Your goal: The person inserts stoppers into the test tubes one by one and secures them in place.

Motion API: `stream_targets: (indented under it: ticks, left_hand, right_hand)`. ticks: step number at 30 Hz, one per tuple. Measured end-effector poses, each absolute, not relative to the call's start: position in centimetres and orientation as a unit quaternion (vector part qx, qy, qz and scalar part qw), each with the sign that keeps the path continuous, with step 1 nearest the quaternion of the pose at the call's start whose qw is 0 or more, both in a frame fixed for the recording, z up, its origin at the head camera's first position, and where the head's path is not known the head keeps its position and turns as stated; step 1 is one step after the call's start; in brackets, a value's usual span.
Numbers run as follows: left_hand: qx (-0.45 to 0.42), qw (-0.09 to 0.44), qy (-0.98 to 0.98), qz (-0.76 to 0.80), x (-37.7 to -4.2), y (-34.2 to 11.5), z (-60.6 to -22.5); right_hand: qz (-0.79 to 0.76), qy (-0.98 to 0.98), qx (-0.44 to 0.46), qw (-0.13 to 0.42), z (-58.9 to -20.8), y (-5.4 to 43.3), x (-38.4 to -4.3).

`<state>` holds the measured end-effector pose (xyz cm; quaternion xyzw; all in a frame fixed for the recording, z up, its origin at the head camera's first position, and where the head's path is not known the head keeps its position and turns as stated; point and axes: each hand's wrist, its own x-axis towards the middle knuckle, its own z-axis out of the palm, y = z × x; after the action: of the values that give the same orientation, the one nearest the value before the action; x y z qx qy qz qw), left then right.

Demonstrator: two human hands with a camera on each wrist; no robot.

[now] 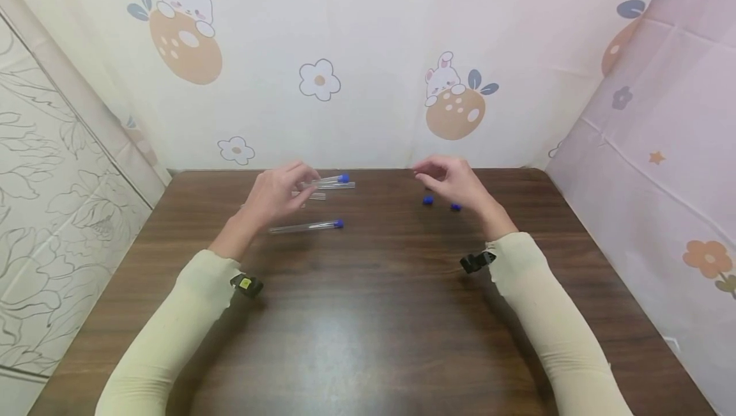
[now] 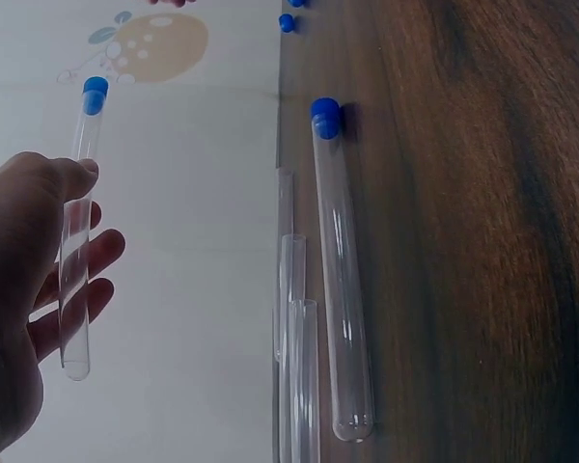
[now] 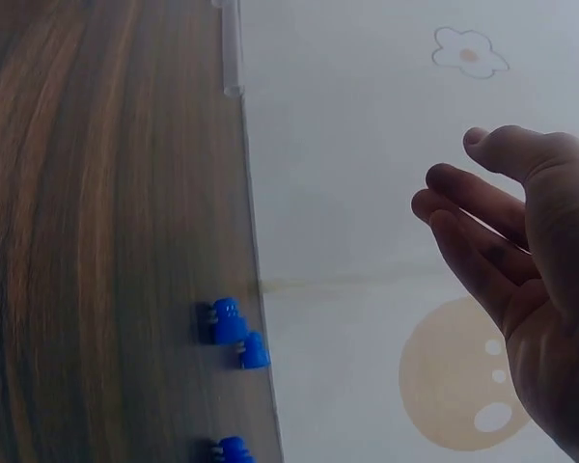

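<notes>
My left hand point(image 1: 276, 191) holds a clear test tube point(image 2: 85, 137) with a blue stopper point(image 2: 96, 94) in its end, pinched between thumb and fingers above the table. Below it lies another stoppered test tube point(image 2: 340, 280). Beside that one, several unstoppered test tubes point(image 2: 292, 275) lie side by side near the table's back edge. On the other side, my right hand point(image 1: 457, 186) hovers with loosely bent fingers and nothing between them, as the right wrist view shows. Under it, loose blue stoppers point(image 3: 228, 323) rest on the wood.
The brown wooden table point(image 1: 356, 314) ends at a pale curtain point(image 1: 368, 32) printed with rabbits and flowers. A second patterned curtain point(image 1: 650, 167) hangs along the right side, and a flower-outline panel point(image 1: 52, 167) stands at the left. Both wrists carry small black cameras.
</notes>
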<state>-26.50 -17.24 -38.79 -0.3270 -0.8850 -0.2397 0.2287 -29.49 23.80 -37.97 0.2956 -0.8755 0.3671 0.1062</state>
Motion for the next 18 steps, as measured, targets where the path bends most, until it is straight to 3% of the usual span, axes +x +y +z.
stream_targets:
  ticks: [9,18]
  left_hand:
    - [-0.300,0.198,-0.906,-0.224,-26.61,-17.30,-39.16]
    - [-0.278,0.174,-0.921,-0.212,-26.63,-17.45,-39.66]
  right_hand:
    - [0.276,-0.899,0.307,0.146,-38.46,24.37,-30.00]
    - [0.232,-0.918,0.296,0.126,-38.81,24.69,-30.32]
